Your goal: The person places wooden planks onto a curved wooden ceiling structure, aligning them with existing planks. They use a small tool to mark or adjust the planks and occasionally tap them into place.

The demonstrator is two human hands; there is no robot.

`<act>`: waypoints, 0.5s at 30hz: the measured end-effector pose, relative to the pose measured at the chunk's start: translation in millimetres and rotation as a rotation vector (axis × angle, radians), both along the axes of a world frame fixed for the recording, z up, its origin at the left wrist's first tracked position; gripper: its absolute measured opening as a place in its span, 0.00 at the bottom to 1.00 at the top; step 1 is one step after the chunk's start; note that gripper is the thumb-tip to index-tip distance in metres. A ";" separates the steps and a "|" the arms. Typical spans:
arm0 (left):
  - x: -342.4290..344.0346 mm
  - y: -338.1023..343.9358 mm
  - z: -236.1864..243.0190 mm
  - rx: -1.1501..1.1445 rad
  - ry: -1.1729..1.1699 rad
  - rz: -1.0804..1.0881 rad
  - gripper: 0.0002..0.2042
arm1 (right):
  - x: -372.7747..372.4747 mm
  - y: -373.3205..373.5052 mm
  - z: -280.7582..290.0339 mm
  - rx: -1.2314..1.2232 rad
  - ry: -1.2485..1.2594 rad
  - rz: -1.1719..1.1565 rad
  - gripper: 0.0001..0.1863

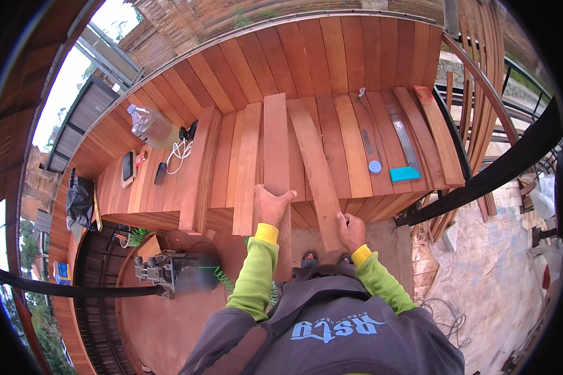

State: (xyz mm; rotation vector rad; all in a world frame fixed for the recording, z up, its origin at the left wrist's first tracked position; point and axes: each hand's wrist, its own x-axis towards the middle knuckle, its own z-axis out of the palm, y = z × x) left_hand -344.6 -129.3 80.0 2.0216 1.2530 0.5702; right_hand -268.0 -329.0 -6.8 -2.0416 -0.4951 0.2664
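Note:
My left hand (274, 205) grips a long reddish wooden plank (276, 134) across its width, thumb stretched to the right. This plank lies over the slatted bench seat (222, 169), and its near end sticks out past the front edge toward me. To its right, a second loose plank (316, 164) lies at a slant, also overhanging the edge. My right hand (351, 230) is closed beside that plank's near end. Something small and dark shows at its fingers, too small to name. Left of my left hand rests a lighter plank (248, 162).
Stacked planks (201, 169), a plastic jug (151, 128), a phone (128, 167) and a white cable (180, 153) are on the left. Rightward lie a teal-handled square (405, 174) and a round blue item (374, 167). A compressor-like machine (175, 272) stands below. A black rail (481, 165) crosses at right.

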 end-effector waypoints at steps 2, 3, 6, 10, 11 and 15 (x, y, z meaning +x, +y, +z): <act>19.4 -1.2 -2.3 -0.035 -0.018 -0.029 0.40 | -2.2 -32.1 0.4 0.028 -0.028 -0.056 0.21; 25.0 1.4 -9.6 -0.062 -0.039 -0.038 0.38 | -4.9 -46.2 1.1 0.048 -0.035 -0.074 0.20; 56.2 -7.0 -23.2 -0.109 -0.003 -0.060 0.33 | -4.9 -82.9 5.0 0.041 -0.127 -0.174 0.20; 94.4 -12.9 -62.0 -0.103 -0.081 -0.102 0.31 | -7.3 -109.1 17.0 0.029 -0.145 -0.271 0.21; 106.0 -17.8 -64.5 -0.115 -0.046 -0.114 0.30 | -8.1 -113.6 18.9 0.041 -0.164 -0.303 0.21; 146.5 -26.2 -68.8 -0.182 0.046 -0.198 0.29 | -13.6 -127.6 26.5 0.058 -0.204 -0.400 0.22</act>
